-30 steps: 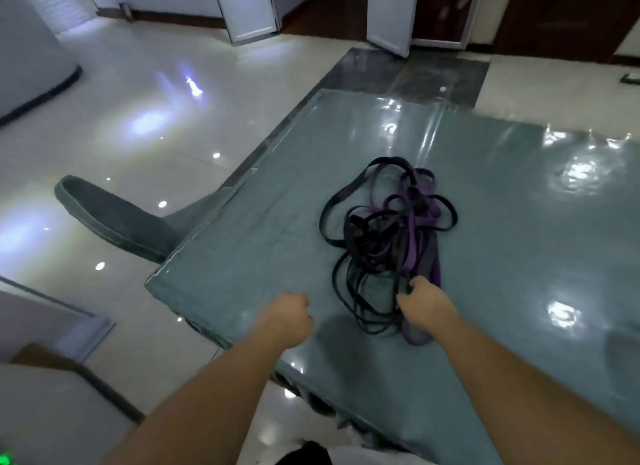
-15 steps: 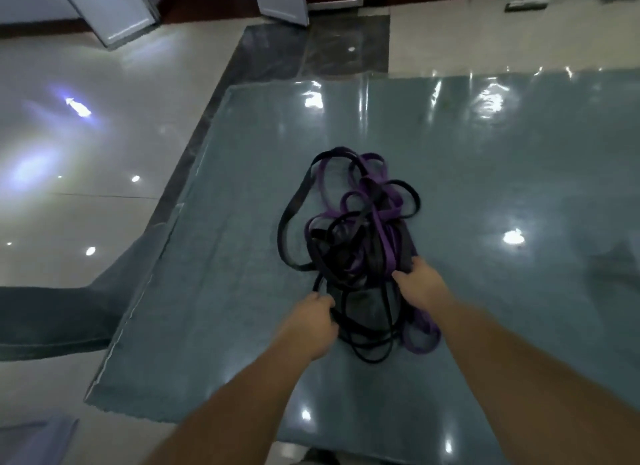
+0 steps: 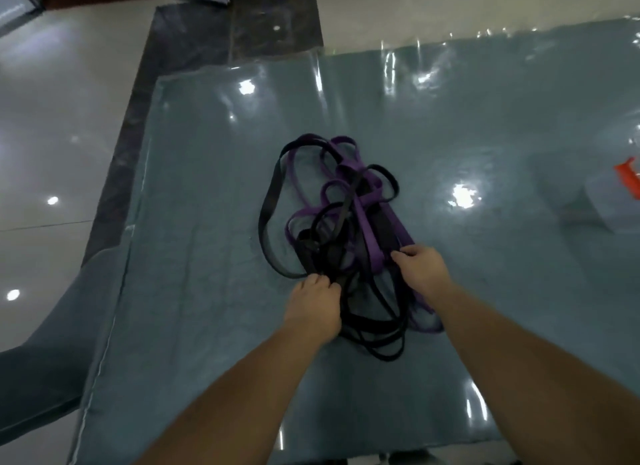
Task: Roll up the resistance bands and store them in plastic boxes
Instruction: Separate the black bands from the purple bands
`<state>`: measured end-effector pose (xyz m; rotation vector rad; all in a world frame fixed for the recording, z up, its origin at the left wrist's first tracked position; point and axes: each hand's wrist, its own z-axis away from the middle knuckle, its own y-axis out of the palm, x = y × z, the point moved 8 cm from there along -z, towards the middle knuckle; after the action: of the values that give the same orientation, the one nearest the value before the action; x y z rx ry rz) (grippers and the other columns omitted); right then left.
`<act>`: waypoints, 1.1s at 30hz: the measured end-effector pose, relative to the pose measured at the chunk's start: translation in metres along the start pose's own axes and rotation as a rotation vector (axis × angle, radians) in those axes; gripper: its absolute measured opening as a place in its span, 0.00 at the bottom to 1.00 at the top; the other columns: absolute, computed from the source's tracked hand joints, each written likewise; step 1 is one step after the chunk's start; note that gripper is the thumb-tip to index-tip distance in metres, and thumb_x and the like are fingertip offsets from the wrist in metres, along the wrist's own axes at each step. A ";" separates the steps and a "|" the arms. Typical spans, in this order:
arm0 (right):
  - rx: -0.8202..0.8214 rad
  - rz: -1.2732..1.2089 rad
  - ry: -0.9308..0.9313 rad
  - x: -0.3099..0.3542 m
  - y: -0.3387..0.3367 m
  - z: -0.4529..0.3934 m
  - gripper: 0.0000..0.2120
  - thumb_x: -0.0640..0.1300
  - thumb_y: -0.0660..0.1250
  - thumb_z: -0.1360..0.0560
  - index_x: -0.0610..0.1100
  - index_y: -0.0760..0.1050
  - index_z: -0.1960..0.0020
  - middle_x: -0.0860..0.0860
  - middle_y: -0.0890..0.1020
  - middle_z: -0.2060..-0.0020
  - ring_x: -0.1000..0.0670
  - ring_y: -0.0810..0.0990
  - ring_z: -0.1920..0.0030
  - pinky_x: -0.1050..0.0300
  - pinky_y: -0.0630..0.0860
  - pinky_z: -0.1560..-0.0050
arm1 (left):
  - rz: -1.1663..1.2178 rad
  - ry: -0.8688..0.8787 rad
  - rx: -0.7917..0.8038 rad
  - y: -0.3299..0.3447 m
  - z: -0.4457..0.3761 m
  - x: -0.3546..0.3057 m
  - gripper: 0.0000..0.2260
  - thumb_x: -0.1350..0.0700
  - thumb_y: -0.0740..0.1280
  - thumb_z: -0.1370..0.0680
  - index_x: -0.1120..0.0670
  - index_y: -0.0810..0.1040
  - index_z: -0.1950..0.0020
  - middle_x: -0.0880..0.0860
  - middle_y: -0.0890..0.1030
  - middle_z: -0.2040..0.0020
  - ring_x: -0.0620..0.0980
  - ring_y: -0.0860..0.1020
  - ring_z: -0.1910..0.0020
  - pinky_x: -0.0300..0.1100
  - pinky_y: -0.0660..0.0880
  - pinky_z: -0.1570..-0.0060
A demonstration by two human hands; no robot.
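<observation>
A tangled heap of black resistance bands (image 3: 268,208) and purple resistance bands (image 3: 367,222) lies in the middle of the glossy blue-grey table (image 3: 194,291). My left hand (image 3: 315,308) is at the heap's near left side, its fingers curled round a black band. At the near right side my right hand (image 3: 420,270) pinches strands of the heap where purple and black bands cross. Loops of black and purple band lie between and below my wrists.
A clear plastic box (image 3: 613,204) with an orange part stands at the table's right edge, partly cut off. A grey chair (image 3: 45,371) sits off the table's left edge. Shiny tiled floor lies to the left and beyond.
My left hand has moved from the bare table onto the heap and taken hold of a black band. My right hand stays on the heap. The view has swung right and down.
</observation>
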<state>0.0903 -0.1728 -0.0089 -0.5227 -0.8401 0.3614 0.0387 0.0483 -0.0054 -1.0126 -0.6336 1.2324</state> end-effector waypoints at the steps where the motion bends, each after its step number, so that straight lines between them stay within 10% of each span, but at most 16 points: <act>1: 0.011 0.021 -0.016 0.004 0.000 0.005 0.13 0.46 0.68 0.19 0.39 0.84 0.43 0.43 0.85 0.54 0.42 0.83 0.51 0.53 0.77 0.48 | -0.031 -0.006 0.016 0.003 0.002 0.004 0.14 0.54 0.65 0.21 0.54 0.77 0.36 0.54 0.77 0.38 0.56 0.71 0.34 0.47 0.66 0.34; 10: -0.056 -0.271 -0.123 0.062 -0.038 0.057 0.10 0.42 0.61 0.18 0.44 0.81 0.53 0.47 0.81 0.60 0.46 0.79 0.58 0.55 0.73 0.57 | 0.021 -0.129 0.366 0.041 0.045 0.051 0.12 0.54 0.63 0.18 0.57 0.80 0.39 0.57 0.82 0.39 0.57 0.81 0.41 0.50 0.79 0.40; 17: -0.041 -0.449 -0.315 0.130 -0.082 0.107 0.12 0.47 0.68 0.22 0.48 0.81 0.63 0.49 0.83 0.65 0.45 0.81 0.59 0.35 0.80 0.41 | 0.379 -0.064 -0.065 -0.056 0.033 0.037 0.12 0.52 0.65 0.19 0.54 0.75 0.37 0.54 0.79 0.39 0.54 0.78 0.43 0.50 0.78 0.41; 22: 0.002 -0.468 -0.443 0.168 -0.113 0.136 0.09 0.42 0.70 0.19 0.45 0.79 0.58 0.48 0.83 0.64 0.47 0.81 0.59 0.38 0.80 0.41 | 0.750 0.165 -0.267 -0.159 0.047 -0.014 0.18 0.45 0.73 0.21 0.41 0.71 0.35 0.39 0.76 0.42 0.37 0.76 0.44 0.37 0.72 0.37; 27: 0.033 -0.558 -0.557 0.203 -0.156 0.168 0.09 0.40 0.68 0.18 0.43 0.78 0.57 0.46 0.81 0.63 0.44 0.80 0.57 0.43 0.80 0.47 | 0.924 0.188 -0.355 -0.212 0.049 -0.044 0.44 0.46 0.81 0.28 0.45 0.60 0.18 0.37 0.67 0.28 0.37 0.67 0.29 0.40 0.65 0.26; 33: 0.105 -0.587 -0.743 0.240 -0.214 0.213 0.07 0.40 0.67 0.18 0.43 0.80 0.54 0.47 0.86 0.59 0.46 0.85 0.53 0.47 0.82 0.42 | 0.891 0.135 -0.463 -0.255 0.051 -0.073 0.47 0.45 0.81 0.28 0.39 0.56 0.18 0.37 0.72 0.29 0.40 0.72 0.30 0.44 0.69 0.28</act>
<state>0.0939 -0.1656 0.3771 -0.0062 -1.6289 0.0413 0.0944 -0.0102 0.2528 -1.8690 -0.3570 1.7978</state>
